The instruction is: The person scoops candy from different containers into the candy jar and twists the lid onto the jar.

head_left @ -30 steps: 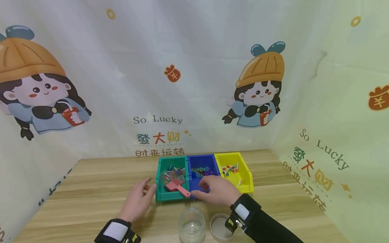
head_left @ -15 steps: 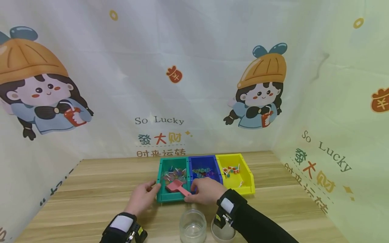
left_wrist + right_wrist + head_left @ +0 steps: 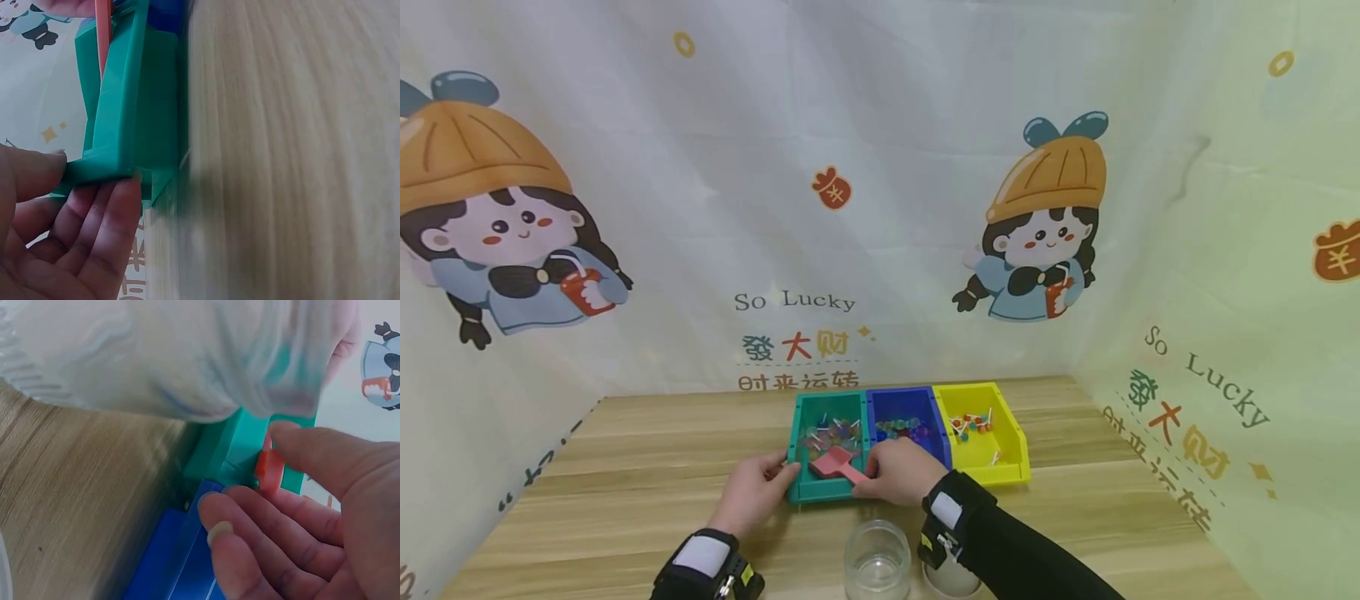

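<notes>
My left hand [image 3: 752, 496] holds the left wall of the green bin [image 3: 119, 119], thumb on one side of the rim and fingers on the other. At the bin's front, my right hand [image 3: 906, 472] pinches the handle of a pink scoop [image 3: 832, 462]. In the right wrist view the thumb lies on one side of that handle [image 3: 270, 470] and fingers on the other. The scoop's blade rests in the green bin, in front of small wrapped lollipops [image 3: 835, 433].
A blue bin [image 3: 883, 400] with colourful small pieces and a yellow bin [image 3: 981, 457] with little lollipops adjoin the green one. A clear jar [image 3: 877, 560] stands in front on the wooden table [image 3: 625, 467]. Its round lid [image 3: 952, 579] lies beside it, partly under my right wrist.
My right hand has moved left and taken the scoop's handle between thumb and fingers. My left hand has moved right onto the green bin's side.
</notes>
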### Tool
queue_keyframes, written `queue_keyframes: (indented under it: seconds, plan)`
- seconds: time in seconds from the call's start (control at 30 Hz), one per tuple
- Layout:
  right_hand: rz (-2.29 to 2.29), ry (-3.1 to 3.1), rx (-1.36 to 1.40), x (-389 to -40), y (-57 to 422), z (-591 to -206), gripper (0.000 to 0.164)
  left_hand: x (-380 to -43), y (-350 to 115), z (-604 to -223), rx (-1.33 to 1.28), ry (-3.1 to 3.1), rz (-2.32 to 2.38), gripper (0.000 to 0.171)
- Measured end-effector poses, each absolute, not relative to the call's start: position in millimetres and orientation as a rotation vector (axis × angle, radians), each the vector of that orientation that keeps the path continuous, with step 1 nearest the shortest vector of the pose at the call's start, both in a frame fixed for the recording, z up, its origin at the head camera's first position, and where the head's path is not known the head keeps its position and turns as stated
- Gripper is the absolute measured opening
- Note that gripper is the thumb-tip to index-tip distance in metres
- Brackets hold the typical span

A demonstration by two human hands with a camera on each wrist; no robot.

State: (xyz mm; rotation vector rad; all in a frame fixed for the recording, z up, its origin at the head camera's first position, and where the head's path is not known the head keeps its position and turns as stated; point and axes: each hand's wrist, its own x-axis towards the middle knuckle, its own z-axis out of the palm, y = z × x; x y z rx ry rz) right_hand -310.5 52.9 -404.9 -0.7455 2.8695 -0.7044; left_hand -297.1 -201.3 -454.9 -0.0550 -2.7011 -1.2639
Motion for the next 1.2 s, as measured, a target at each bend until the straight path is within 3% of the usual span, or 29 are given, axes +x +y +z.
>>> queue_keyframes:
  seconds: [0.37,0.7,0.83,1.07,1.2]
  plan:
    - [-0.684,2.925,-0.723,-307.7,45.4,-396.5,0.015,-296.9,-199.5,-458.2,-0.077,-2.685,-1.28,0.04]
    - [-0.695,2.936,-0.964,-307.3,44.8,-379.5,0.014,-295.6,-199.1,-453.6,-0.091,-2.715,-1.28,0.041]
    - [-0.623,2.994,-1.051,-305.1,41.8,-366.3,0.019,-294.8,-199.8,-452.6,-0.097,-2.716,-1.287,0.042]
    - [-0.49,3.044,-1.076,-301.5,31.7,-348.2,0.049,-294.4,-199.4,-453.1,-0.099,-2.701,-1.313,0.044]
    - [-0.473,3.051,-1.045,-301.0,25.8,-349.7,0.052,-293.1,-199.7,-453.5,-0.106,-2.7,-1.317,0.043]
